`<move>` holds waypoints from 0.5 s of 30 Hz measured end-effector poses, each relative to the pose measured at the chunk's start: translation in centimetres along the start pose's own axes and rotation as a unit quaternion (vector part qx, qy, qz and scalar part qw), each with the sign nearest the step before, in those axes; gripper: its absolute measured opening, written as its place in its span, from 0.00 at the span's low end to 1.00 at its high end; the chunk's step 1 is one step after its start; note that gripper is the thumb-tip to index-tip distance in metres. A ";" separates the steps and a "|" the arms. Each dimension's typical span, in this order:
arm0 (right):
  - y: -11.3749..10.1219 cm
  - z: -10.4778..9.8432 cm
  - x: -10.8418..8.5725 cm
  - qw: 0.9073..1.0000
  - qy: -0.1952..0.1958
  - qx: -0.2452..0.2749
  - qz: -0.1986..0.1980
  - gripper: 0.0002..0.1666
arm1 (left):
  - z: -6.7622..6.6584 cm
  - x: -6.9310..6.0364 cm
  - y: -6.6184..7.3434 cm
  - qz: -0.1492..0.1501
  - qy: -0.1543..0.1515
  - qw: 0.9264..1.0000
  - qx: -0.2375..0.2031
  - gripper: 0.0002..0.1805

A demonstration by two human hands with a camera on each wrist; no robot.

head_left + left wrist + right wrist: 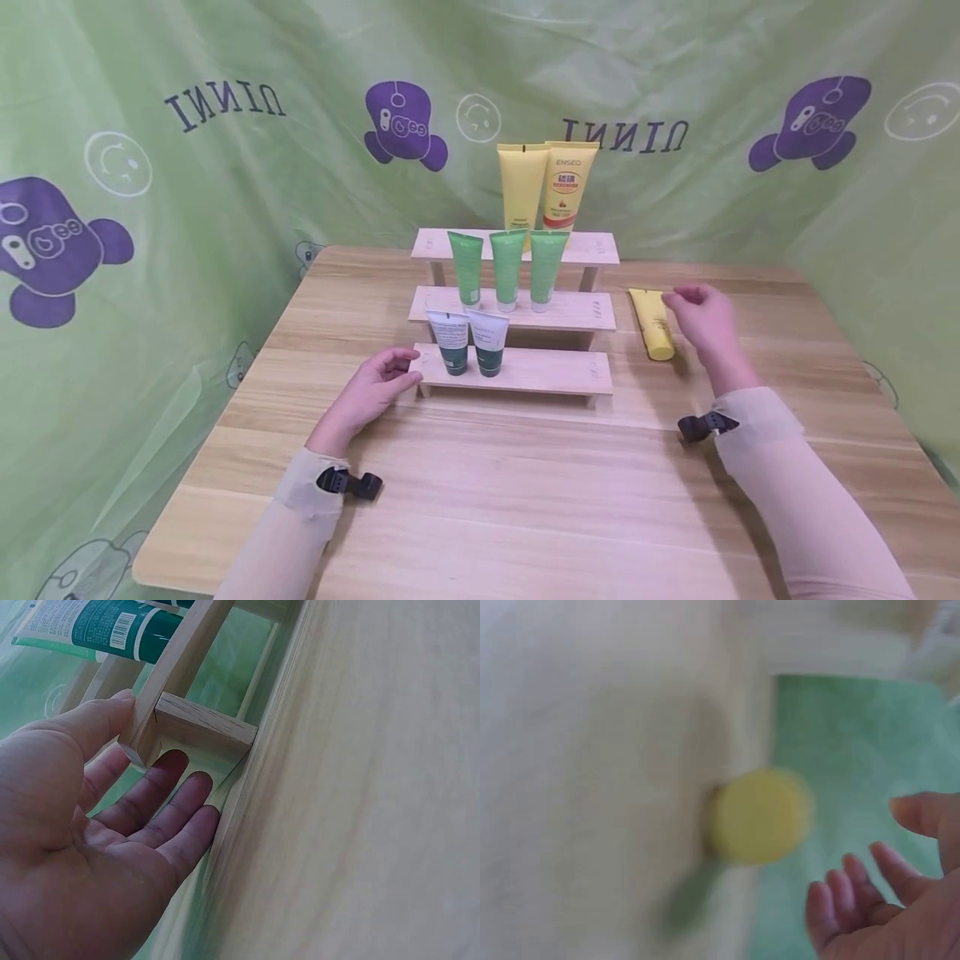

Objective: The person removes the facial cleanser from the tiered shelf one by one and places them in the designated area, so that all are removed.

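In the head view, a yellow tube point(651, 321) lies flat on the wooden surface point(487, 500), to the right of a three-step wooden rack point(551, 372), its cap end toward the person. The right hand point(705, 317) is just beside it, and from above its fingertips seem to meet the tube's edge; the right wrist view instead shows a gap of green backdrop between the loosely bent fingers and the round cap end, so this hand is relaxed and holds nothing. That same view blurs the tube and leaves the rest of its body hidden behind the cap. The left hand point(371, 392) is at the left end of the lowest step. Only the left wrist view shows its palm, its loosely spread fingers below the board's end and its thumb against the edge, as well as the short support block point(206, 724) under the board. The head view alone gives the full rack: two yellow tubes point(522, 183) on top, three green tubes point(507, 267) in the middle, two white-and-green tubes point(488, 337) at the bottom, all upright.
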State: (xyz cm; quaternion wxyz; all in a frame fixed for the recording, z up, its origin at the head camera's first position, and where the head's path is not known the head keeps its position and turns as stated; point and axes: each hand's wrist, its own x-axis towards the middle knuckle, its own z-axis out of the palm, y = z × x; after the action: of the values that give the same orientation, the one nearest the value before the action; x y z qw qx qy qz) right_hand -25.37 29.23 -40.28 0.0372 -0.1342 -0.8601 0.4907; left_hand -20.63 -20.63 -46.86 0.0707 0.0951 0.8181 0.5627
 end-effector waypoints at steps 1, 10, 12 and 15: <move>-0.8 0.0 -0.2 1.000 0.019 0.010 -0.017 0.36 | 0.0 0.0 0.0 0.001 0.001 1.000 0.000 0.21; -9.3 2.0 -2.3 0.976 0.040 0.157 -0.142 0.21 | -0.1 -0.2 0.2 0.007 0.003 1.000 0.013 0.22; -10.8 2.8 -2.3 0.967 0.031 0.190 -0.166 0.20 | -0.1 -0.1 0.2 0.010 0.001 1.000 0.012 0.22; -12.6 3.9 -2.1 0.958 0.023 0.213 -0.190 0.20 | 0.0 0.0 0.0 0.013 -0.003 1.000 0.006 0.22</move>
State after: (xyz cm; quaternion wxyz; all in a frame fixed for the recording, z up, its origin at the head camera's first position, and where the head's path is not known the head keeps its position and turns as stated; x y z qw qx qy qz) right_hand -26.61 19.33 -31.44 0.1773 0.0319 -0.7445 0.6429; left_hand -20.65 -20.61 -46.86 0.0652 0.1081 0.8202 0.5580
